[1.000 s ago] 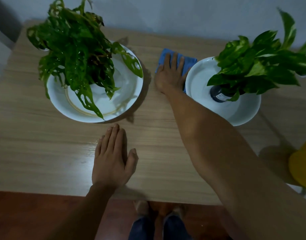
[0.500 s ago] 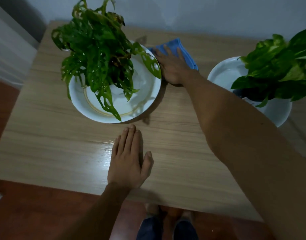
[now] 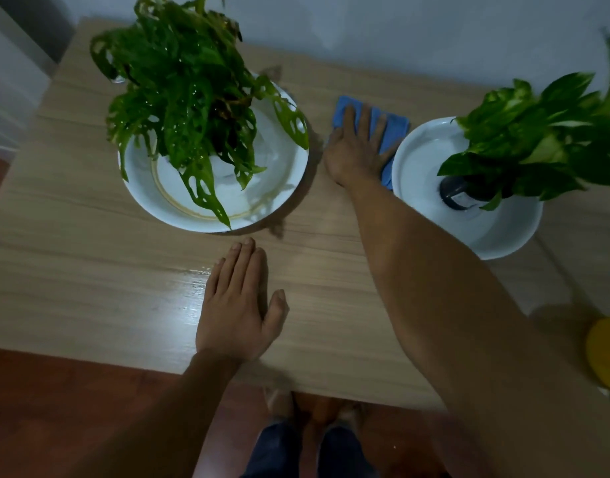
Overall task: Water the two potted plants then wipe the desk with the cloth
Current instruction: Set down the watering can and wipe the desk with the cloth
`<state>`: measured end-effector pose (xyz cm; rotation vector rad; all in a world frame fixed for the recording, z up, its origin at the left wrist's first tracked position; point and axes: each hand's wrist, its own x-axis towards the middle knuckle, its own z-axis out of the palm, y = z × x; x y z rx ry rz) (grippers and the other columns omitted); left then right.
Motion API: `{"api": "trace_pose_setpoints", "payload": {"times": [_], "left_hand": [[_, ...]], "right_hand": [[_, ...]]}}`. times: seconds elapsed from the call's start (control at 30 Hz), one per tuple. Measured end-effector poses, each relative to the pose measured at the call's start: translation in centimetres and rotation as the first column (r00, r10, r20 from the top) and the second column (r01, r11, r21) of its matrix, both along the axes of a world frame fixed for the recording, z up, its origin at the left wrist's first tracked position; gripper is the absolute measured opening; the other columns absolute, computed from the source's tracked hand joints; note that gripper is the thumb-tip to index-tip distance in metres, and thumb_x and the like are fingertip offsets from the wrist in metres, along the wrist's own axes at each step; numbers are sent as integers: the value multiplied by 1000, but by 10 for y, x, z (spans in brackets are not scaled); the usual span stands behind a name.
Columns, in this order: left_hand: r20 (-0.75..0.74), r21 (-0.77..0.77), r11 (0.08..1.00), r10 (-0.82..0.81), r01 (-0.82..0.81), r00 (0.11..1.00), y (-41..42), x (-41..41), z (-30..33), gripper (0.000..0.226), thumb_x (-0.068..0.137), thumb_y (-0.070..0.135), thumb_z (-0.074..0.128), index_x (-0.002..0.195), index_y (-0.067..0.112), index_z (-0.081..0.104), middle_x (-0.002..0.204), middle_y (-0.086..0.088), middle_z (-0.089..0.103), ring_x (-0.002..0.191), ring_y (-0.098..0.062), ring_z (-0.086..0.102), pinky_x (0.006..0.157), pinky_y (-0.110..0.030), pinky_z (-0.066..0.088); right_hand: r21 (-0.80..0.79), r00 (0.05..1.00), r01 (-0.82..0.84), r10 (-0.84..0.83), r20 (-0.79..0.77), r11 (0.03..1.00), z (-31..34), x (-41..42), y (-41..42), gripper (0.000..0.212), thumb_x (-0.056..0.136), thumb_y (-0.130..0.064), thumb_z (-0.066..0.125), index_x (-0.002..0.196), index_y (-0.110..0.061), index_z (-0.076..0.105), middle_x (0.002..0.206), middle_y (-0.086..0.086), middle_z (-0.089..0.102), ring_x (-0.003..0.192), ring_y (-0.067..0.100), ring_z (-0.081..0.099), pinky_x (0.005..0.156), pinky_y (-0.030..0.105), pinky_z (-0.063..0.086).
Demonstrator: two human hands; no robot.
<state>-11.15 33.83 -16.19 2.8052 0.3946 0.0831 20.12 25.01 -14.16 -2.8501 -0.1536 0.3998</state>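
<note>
Desk (image 3: 90, 270): light wood top, near edge ran across the bottom of the view, far edge met the wall, left edge dropped off to red floor. Widest bare stretch was the front-left quarter, with a shiny patch just left of the left hand.

Left plant (image 3: 183, 98): holey green leaves, sat in a white dish (image 3: 141, 188) at back left; leaves overhung the dish rim on the left and front.

Right plant (image 3: 538, 139): variegated leaves, dark pot in a white bowl (image 3: 503, 236) at back right. A narrow lane of bare desk lay between dish and bowl.

Right hand (image 3: 355, 150) was in that lane, fingers straight, palm flat, pressing the cloth (image 3: 393, 129) onto the desk. No curl around it. Blue cloth stuck out beyond the fingertips and along the hand's right side, its edge just beside the bowl rim; touching or not, couldn't tell.

Left hand (image 3: 238, 308) lay flat on the desk near the front edge, fingers together, thumb out, holding nothing, just clear of the dish.

Yellow object (image 3: 607, 357) was at the right frame edge, cropped.
</note>
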Motion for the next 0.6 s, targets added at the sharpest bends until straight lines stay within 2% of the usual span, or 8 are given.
{"api": "trace_pose_setpoints", "payload": {"times": [0.1, 0.27, 0.47, 0.6], "left_hand": [[6, -7, 1000, 0, 0, 1000, 1, -1, 0, 77, 98, 52, 42, 161, 7, 34, 172, -9, 24, 162, -20, 13, 132, -43, 9], [2, -9, 1000, -11, 11, 1000, 1, -2, 2, 77, 99, 51, 44, 162, 8, 31, 173, -10, 22, 162, -23, 14, 131, -46, 11], [7, 8, 1000, -29, 29, 1000, -4, -5, 5, 75, 101, 48, 41, 161, 5, 31, 171, -14, 25, 161, -28, 18, 130, -48, 13], [47, 60, 994, -98, 95, 994, -17, -2, 12, 72, 101, 44, 44, 160, 4, 34, 170, -14, 30, 159, -28, 22, 130, -48, 15]], "right_hand": [[0, 1000, 9, -9, 5, 1000, -2, -3, -1, 60, 109, -40, 16, 166, -30, 0, 174, -4, -10, 159, 29, -14, 118, 68, -14], [-32, 973, -226, 227, 26, 974, -1, -67, -36, 60, 108, -46, 12, 166, -32, 2, 174, -7, -7, 160, 25, -12, 121, 63, -12], [-100, 878, -469, 475, 62, 878, -2, -125, -91, 59, 109, -46, 12, 166, -33, 2, 174, -10, -4, 161, 24, -7, 124, 63, -8], [-93, 823, -558, 564, 65, 825, -5, -152, -141, 58, 108, -46, 15, 165, -36, 8, 174, -11, 2, 161, 22, 0, 126, 60, -2]]}}
